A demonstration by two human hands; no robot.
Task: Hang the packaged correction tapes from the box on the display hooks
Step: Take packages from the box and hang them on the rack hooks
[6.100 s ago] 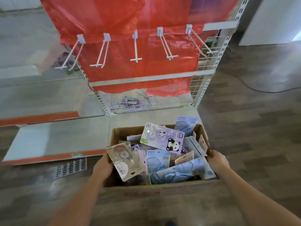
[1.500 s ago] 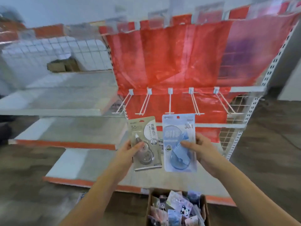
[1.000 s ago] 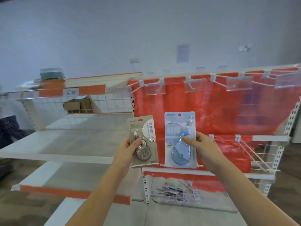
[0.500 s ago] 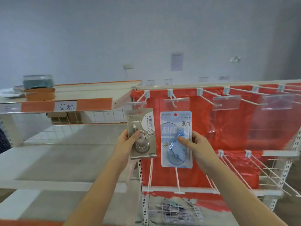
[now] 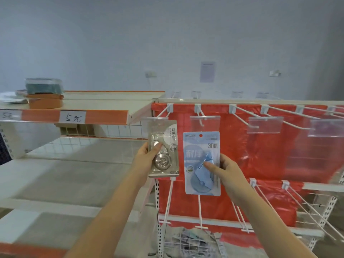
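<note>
My left hand grips a grey packaged correction tape by its left edge, thumb across the front. The pack's top overlaps the clear label holder of the leftmost upper hook. My right hand pinches a blue packaged correction tape marked 30m, held upright just below the second upper hook. Its hang hole sits below that hook's tip. The box is out of view.
A row of white hooks with clear label holders runs along the top rail over red plastic sheeting. A lower row of hooks juts out below my hands. Shelves stand at left, with an orange tub on top.
Both packs have risen toward the top hook row as my view tilted up. The grey pack now overlaps the leftmost hook's label holder. The box dropped out of view.
</note>
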